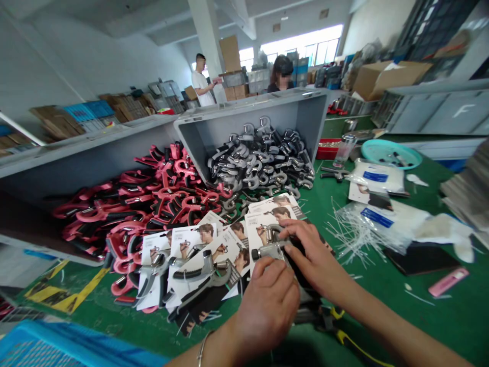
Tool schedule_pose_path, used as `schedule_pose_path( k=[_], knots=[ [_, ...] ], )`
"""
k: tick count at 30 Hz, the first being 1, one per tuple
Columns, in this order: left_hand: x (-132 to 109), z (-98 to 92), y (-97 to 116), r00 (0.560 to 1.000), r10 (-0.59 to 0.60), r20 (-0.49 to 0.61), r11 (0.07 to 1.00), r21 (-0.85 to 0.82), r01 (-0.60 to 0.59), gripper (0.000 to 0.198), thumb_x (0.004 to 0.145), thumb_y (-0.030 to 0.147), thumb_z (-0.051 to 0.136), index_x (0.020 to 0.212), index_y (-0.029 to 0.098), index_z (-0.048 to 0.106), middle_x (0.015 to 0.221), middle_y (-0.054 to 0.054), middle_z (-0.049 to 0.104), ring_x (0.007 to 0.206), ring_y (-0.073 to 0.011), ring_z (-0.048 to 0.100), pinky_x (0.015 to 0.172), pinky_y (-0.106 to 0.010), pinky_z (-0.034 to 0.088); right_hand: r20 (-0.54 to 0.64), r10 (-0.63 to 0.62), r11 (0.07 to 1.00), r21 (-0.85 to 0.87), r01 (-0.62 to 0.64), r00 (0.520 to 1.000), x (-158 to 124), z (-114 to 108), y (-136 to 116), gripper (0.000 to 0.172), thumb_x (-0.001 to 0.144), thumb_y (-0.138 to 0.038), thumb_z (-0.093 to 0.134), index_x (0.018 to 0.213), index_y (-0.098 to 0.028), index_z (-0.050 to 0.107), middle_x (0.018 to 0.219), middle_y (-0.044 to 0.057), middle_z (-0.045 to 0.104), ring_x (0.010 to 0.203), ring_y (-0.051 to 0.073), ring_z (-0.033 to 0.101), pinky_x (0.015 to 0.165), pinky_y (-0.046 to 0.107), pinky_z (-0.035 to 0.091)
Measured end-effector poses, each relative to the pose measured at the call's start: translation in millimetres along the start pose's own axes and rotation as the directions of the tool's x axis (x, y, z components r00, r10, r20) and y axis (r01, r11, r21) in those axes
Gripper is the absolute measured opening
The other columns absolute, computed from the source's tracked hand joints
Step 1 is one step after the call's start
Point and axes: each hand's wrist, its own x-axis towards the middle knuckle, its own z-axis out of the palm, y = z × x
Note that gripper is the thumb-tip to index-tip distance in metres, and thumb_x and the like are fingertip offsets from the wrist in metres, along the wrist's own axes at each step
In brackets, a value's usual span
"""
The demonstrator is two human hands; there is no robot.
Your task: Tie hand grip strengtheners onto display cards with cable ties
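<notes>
A grey hand grip strengthener (270, 248) lies on a printed cardboard card (255, 224) in front of me. My left hand (269, 298) is closed over its near handle, the fingers curled so that the tips are hidden. From the right, my right hand (311, 255) closes with thumb and fingers on the same strengthener, beside its spring. Whether a thin tie is between the fingers cannot be made out. Left of my hands, overlapping cards carry more grey strengtheners (208, 270). Yellow-handled pliers (336, 326) lie partly beneath my right forearm.
Grey bins hold red strengtheners (164, 188) and grey strengtheners (260, 158). White cable ties (353, 234) are scattered at right, near plastic bags (378, 176), a turquoise tray (389, 150) and a pink cutter (449, 282). A blue basket (57, 346) stands front left. Two people are behind the bins.
</notes>
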Motion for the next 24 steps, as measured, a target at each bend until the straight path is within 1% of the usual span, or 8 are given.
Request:
schedule_pose_path(
  k=[3, 5, 7, 9, 12, 17, 20, 24],
  knots=[
    [-8.4, -11.0, 3.2, 0.987, -0.157, -0.017, 0.987, -0.044, 0.156, 0.016, 0.093, 0.024, 0.057, 0.105, 0.016, 0.062, 0.107, -0.011, 0.066, 0.105, -0.0274, 0.056, 0.098, -0.048, 0.040, -0.041, -0.035, 0.999, -0.017, 0.034, 0.999, -1.4, -7.1, -0.3, 0.014, 0.094, -0.016, 0.049, 0.105, -0.023, 0.056, 0.132, 0.008, 0.053, 0.127, 0.026, 0.042, 0.107, 0.051, 0.034],
    [-17.8, -22.5, 4.4, 0.937, -0.335, -0.102, 0.942, -0.034, 0.333, 0.044, 0.086, 0.043, 0.067, 0.119, 0.015, 0.056, 0.117, -0.016, 0.061, 0.110, -0.0325, 0.054, 0.098, -0.053, 0.042, -0.014, -0.077, 0.997, -0.032, 0.076, 0.997, -8.3, -18.5, -4.9, 0.014, 0.096, -0.019, 0.048, 0.107, -0.024, 0.056, 0.125, 0.008, 0.057, 0.121, 0.026, 0.046, 0.103, 0.049, 0.038],
    [-29.1, -29.5, 5.5, 0.873, -0.470, -0.133, 0.882, -0.028, 0.471, 0.062, 0.078, 0.053, 0.073, 0.122, 0.014, 0.052, 0.116, -0.018, 0.059, 0.107, -0.0349, 0.055, 0.092, -0.056, 0.046, 0.113, -0.125, 0.988, -0.075, 0.134, 0.986, -19.4, -30.6, -13.2, 0.014, 0.099, -0.022, 0.047, 0.107, -0.024, 0.058, 0.112, 0.007, 0.063, 0.110, 0.025, 0.050, 0.095, 0.045, 0.043],
    [-37.9, -30.4, 7.0, 0.841, -0.538, -0.054, 0.842, -0.095, 0.532, 0.048, 0.082, 0.044, 0.071, 0.116, 0.016, 0.054, 0.108, -0.014, 0.059, 0.101, -0.0313, 0.057, 0.088, -0.051, 0.050, 0.251, -0.166, 0.962, -0.173, 0.213, 0.954, -30.6, -37.6, -22.6, 0.012, 0.098, -0.024, 0.050, 0.102, -0.024, 0.061, 0.099, 0.006, 0.065, 0.100, 0.025, 0.051, 0.089, 0.044, 0.043],
    [-41.7, -27.0, 9.0, 0.813, -0.581, 0.042, 0.785, -0.233, 0.574, 0.017, 0.088, 0.023, 0.061, 0.103, 0.018, 0.057, 0.100, -0.010, 0.059, 0.097, -0.0254, 0.058, 0.089, -0.044, 0.050, 0.331, -0.213, 0.856, -0.390, 0.339, 0.919, -40.0, -33.5, -32.1, 0.008, 0.094, -0.023, 0.056, 0.091, -0.021, 0.063, 0.091, 0.007, 0.065, 0.092, 0.028, 0.050, 0.086, 0.048, 0.039],
    [-46.4, -27.7, 1.0, 0.791, -0.611, 0.042, 0.725, -0.373, 0.580, 0.024, 0.091, 0.019, 0.058, 0.116, 0.019, 0.059, 0.105, -0.009, 0.063, 0.099, -0.0229, 0.059, 0.094, -0.043, 0.048, 0.363, -0.268, 0.708, -0.554, 0.438, 0.892, -36.9, -17.5, -33.6, 0.014, 0.090, -0.013, 0.053, 0.080, -0.019, 0.061, 0.081, 0.010, 0.062, 0.081, 0.028, 0.048, 0.074, 0.045, 0.036],
    [-53.9, -27.5, -11.1, 0.818, -0.574, 0.023, 0.701, -0.502, 0.506, 0.023, 0.095, 0.019, 0.057, 0.116, 0.023, 0.065, 0.109, -0.007, 0.067, 0.104, -0.0198, 0.061, 0.098, -0.038, 0.046, 0.320, -0.225, 0.805, -0.471, 0.360, 0.920, -34.1, -19.8, -36.9, 0.011, 0.091, -0.015, 0.054, 0.083, -0.019, 0.061, 0.084, 0.009, 0.063, 0.084, 0.027, 0.049, 0.078, 0.045, 0.038],
    [-52.8, -20.3, -22.3, 0.807, -0.586, -0.074, 0.668, -0.608, 0.430, 0.015, 0.092, 0.018, 0.062, 0.103, 0.022, 0.073, 0.097, -0.006, 0.070, 0.095, -0.0182, 0.064, 0.086, -0.032, 0.051, 0.345, -0.192, 0.957, -0.143, 0.253, 0.919, -28.0, -26.9, -41.4, 0.011, 0.097, -0.023, 0.053, 0.094, -0.023, 0.064, 0.094, 0.005, 0.067, 0.093, 0.024, 0.054, 0.082, 0.040, 0.044]
  ],
)
